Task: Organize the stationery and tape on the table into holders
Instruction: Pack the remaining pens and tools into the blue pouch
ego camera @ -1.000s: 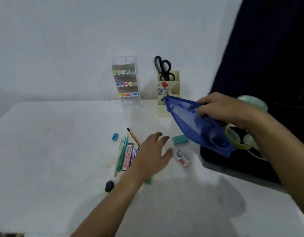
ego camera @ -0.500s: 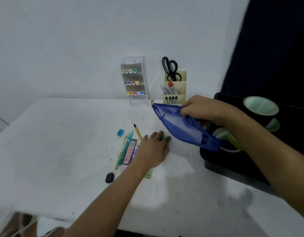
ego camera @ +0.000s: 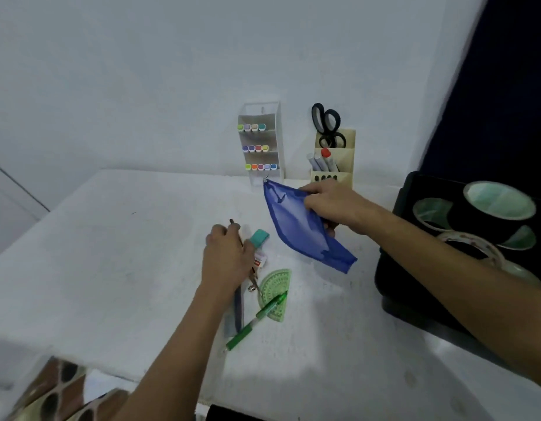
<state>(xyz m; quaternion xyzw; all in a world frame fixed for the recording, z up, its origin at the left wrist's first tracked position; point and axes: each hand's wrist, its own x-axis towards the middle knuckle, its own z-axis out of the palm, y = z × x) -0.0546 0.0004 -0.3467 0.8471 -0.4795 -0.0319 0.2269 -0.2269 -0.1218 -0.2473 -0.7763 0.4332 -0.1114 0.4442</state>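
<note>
My left hand (ego camera: 226, 259) curls round a thin pencil (ego camera: 234, 228) amid loose stationery on the white table (ego camera: 111, 253); it looks light and stiff, best pinched mid-shaft. A green pen (ego camera: 257, 319) crosses the pale green protractor (ego camera: 275, 288) beside it. My right hand (ego camera: 333, 205) pinches the limp blue mesh pouch (ego camera: 299, 229) aloft, before the beige desk holder (ego camera: 339, 159).

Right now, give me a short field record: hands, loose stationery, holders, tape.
left hand: curled round a pencil and other items on the table
right hand: grips the blue mesh pouch, lifted off the table
loose items: teal eraser, green protractor, green pen
holders: clear marker rack, beige organiser with black scissors
tape: rolls in the black tray
</note>
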